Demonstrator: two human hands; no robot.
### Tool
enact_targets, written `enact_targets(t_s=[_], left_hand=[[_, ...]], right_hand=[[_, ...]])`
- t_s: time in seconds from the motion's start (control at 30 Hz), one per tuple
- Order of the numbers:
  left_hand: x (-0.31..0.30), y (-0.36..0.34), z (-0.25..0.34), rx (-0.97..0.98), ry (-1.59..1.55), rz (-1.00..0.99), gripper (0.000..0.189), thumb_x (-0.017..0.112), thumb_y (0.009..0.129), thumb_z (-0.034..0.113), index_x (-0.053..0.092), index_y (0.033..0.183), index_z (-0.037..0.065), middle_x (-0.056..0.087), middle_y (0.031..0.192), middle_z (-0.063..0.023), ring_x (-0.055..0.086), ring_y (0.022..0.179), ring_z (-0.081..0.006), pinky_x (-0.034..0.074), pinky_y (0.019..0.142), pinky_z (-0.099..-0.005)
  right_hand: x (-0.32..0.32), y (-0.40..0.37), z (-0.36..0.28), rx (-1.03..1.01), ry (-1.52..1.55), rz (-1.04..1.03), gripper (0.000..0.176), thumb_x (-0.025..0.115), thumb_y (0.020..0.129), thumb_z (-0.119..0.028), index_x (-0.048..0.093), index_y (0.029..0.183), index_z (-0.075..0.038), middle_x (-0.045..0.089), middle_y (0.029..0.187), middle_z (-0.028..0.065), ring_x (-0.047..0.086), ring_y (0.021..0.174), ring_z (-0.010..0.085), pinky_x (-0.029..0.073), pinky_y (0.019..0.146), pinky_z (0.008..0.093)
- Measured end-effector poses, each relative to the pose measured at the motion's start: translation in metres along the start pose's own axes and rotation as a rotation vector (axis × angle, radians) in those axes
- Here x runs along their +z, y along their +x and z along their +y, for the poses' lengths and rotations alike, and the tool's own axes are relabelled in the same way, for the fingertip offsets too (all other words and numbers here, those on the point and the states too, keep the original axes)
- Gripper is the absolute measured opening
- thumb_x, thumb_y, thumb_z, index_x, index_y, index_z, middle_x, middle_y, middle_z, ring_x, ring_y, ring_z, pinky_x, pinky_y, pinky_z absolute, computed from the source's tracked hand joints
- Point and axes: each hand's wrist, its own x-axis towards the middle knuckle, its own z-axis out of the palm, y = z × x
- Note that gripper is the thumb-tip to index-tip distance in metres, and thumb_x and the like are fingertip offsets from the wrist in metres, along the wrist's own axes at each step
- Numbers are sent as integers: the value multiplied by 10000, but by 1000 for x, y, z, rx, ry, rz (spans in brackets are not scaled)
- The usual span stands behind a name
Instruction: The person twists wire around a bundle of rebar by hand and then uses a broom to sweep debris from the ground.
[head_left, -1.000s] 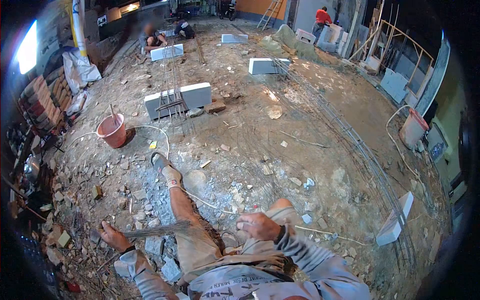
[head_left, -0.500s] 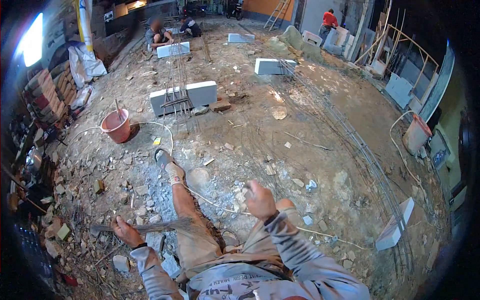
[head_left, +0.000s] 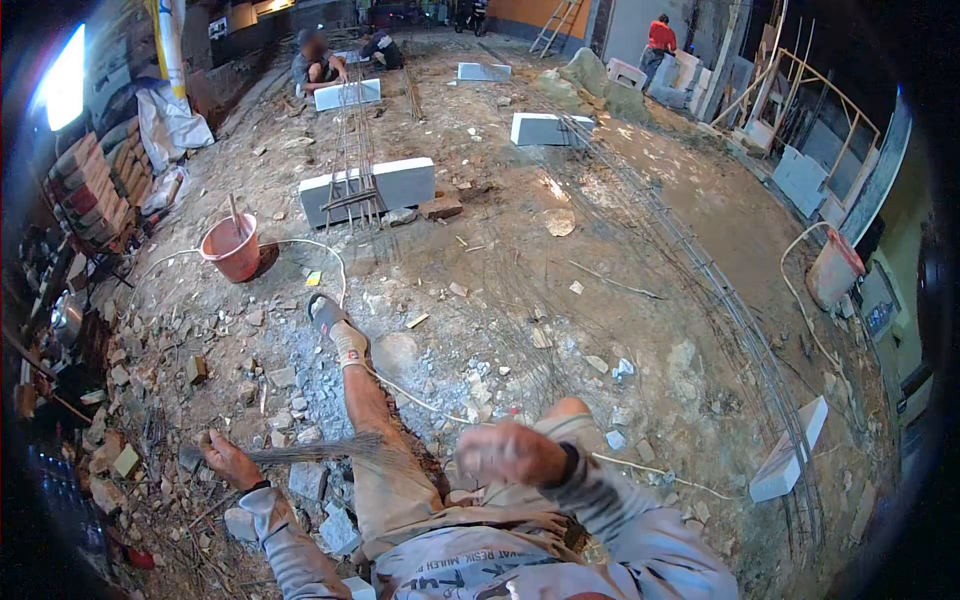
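My left hand (head_left: 230, 460) is closed around one end of a bundle of thin tie wire (head_left: 320, 450). The loose ends fan out across my left thigh. In front of my lap is my right hand (head_left: 515, 453), smeared by motion; its fingers look curled, but whether anything is in them does not show. My left leg (head_left: 375, 410) is stretched forward over the rubble, with a sandal (head_left: 325, 313) on the foot. A pale hose or cable (head_left: 420, 402) runs across the ground past my legs.
Steel rebar cages (head_left: 700, 260) rest on white blocks (head_left: 400, 187) ahead and to the right. A red bucket (head_left: 230, 250) stands left, another bucket (head_left: 835, 268) far right. Two people crouch at the back left; a person in red (head_left: 661, 40) is at the back right. Stones litter the ground.
My right hand has moved down and slightly left, closer to my lap. My left hand has shifted slightly left, still holding the tie wire.
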Motion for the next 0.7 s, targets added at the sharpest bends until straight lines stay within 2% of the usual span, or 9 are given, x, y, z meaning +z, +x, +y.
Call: enact_targets(t_s=[0.1,0.2,0.27,0.33,0.4,0.5,0.57,0.63,0.7], left_hand=[[-3,5,12,-52,-38,-23,340,445,932,294,529,987,-30,541,815,-92,477,723,-209,398,697,-338],[-4,11,11,17,75,-43,373,442,937,300,513,1035,-53,572,924,-158,523,811,-278,403,773,-363],[-3,8,39,17,31,-59,369,443,937,302,514,1019,-50,566,906,-150,519,801,-265,404,764,-355],[-3,12,39,10,-9,-74,365,444,938,304,514,1002,-48,560,887,-143,515,790,-253,405,755,-348],[-4,25,9,65,63,-33,354,444,941,308,518,981,-37,533,830,-99,486,739,-194,404,700,-318],[-14,24,18,-120,117,-108,331,449,941,305,523,960,-17,490,762,-53,437,675,-150,387,630,-291],[-10,33,-34,-135,27,-102,327,456,937,310,525,956,-9,479,737,-40,420,654,-142,378,613,-286],[-6,33,-46,-151,-67,-92,323,462,933,314,527,953,-1,468,712,-26,403,634,-135,368,595,-282],[0,27,-17,-38,-119,81,330,516,902,336,459,724,64,386,554,-7,323,442,-118,299,437,-295]], right_hand=[[-7,19,27,184,59,301,198,501,888,-212,551,900,-21,471,588,92,498,543,197,403,523,321],[-11,34,103,-27,-464,681,213,499,874,-228,570,911,-31,515,581,146,530,537,240,420,520,368],[-7,32,150,222,-805,470,241,519,842,-252,584,897,-27,560,657,193,556,573,306,430,549,422],[12,20,152,423,-920,0,285,556,802,-289,589,876,-16,577,689,204,554,613,362,431,582,449],[25,4,130,145,-519,-489,287,586,790,-255,580,892,13,582,699,188,561,622,328,430,596,439],[45,-9,86,-157,40,-721,267,563,844,-231,577,882,33,585,703,137,564,625,220,435,568,363],[26,-10,28,0,361,-645,261,520,895,-218,575,877,37,574,702,77,534,586,121,425,530,275],[17,-13,13,-37,446,-152,275,480,923,-239,578,883,15,564,692,50,511,545,76,414,499,220],[-2,4,6,66,29,212,252,490,907,-238,576,931,-2,596,717,98,541,504,168,442,486,277]])
